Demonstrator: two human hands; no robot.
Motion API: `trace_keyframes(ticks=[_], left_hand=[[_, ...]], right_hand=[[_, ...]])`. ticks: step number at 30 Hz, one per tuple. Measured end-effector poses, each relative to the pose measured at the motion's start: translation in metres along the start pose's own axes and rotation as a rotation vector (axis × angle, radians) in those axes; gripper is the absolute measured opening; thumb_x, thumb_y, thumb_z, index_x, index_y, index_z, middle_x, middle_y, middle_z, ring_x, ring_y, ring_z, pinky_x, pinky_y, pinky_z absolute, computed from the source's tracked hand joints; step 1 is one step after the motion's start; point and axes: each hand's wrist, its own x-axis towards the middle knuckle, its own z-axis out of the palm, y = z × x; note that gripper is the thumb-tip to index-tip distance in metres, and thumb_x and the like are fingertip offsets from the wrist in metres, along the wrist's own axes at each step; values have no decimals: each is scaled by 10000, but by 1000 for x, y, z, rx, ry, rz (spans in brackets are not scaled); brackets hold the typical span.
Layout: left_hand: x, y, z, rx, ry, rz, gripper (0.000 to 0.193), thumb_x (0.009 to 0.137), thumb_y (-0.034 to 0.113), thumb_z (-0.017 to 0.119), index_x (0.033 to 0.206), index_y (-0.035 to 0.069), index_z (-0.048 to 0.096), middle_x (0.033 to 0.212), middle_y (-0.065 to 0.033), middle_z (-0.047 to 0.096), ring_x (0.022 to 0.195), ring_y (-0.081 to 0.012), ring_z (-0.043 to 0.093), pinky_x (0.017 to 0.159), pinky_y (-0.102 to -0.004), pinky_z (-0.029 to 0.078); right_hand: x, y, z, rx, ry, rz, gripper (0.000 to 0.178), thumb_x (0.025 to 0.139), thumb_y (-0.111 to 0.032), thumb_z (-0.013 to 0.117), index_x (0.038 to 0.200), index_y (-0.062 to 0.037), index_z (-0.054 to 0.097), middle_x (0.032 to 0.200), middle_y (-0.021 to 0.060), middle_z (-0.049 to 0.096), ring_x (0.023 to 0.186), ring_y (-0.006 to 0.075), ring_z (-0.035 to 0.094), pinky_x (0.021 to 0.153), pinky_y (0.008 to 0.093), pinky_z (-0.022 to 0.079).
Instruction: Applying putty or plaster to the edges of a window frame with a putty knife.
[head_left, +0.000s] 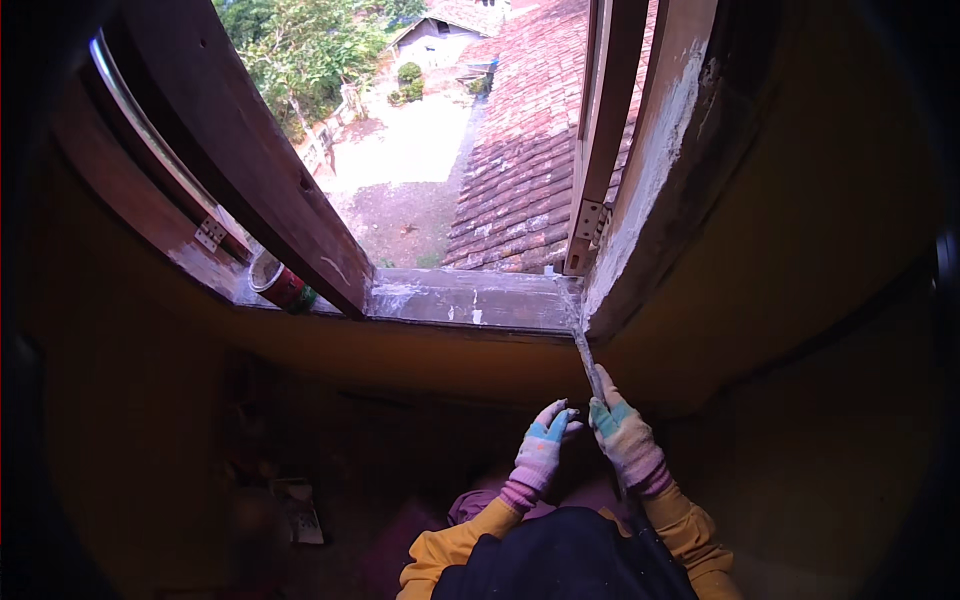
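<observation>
My right hand [632, 448], in a pale knitted glove with teal and pink parts, is closed around a long thin grey stick-like tool [587, 358]. The tool's far end reaches the right corner of the wooden windowsill [425, 305], whose dark paint carries whitish patches. Its exact kind cannot be made out. To the left, my left hand [542, 450] wears a matching glove. Its fingers are loosely bent, with gaps between the tips, and nothing shows in them. Both hands are below the sill, apart from each other.
Two wooden casements, left [240, 150] and right [597, 150], stand swung outward. A red paint can [282, 285] sits on the sill behind the left one. White patches mark the right frame [660, 170]. Outside lies a tiled roof [520, 170]. A pale flat object [300, 510] lies low left.
</observation>
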Motion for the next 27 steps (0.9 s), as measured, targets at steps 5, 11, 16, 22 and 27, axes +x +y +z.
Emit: trace_keyframes(ticks=[5,11,16,22,27], left_hand=[[-8,35,-53,-21,26,-145,382,902,212,517,1234,36,451,1087,-104,586,913,-193,617,797,-289,494],[-18,45,-98,-1,-30,-224,371,903,206,513,1233,47,456,1074,-98,592,890,-186,622,777,-281,493],[-20,42,-108,2,-48,-301,386,896,197,525,1233,23,454,1085,-120,587,879,-188,624,776,-273,491],[-16,47,-108,10,-75,-319,398,890,186,532,1230,-5,451,1084,-131,585,883,-187,621,784,-267,492],[-14,46,-105,32,-112,-307,397,891,182,528,1233,-4,448,1086,-128,585,888,-184,619,787,-267,490]], right_hand=[[-10,-33,26,437,136,254,390,969,-218,368,1332,-77,364,693,-20,491,456,27,375,390,183,326],[-15,-53,52,414,356,325,378,971,-232,360,1312,-69,368,684,-13,482,426,23,353,352,176,290],[-12,-36,58,91,423,304,369,958,-205,393,1302,-74,421,627,-15,472,502,59,414,476,213,368],[-3,-9,71,-40,433,293,378,956,-229,404,1306,-87,429,615,-15,469,525,68,421,498,224,371],[1,2,83,-223,461,374,373,950,-272,415,1295,-136,453,596,19,489,544,121,481,543,284,425]])
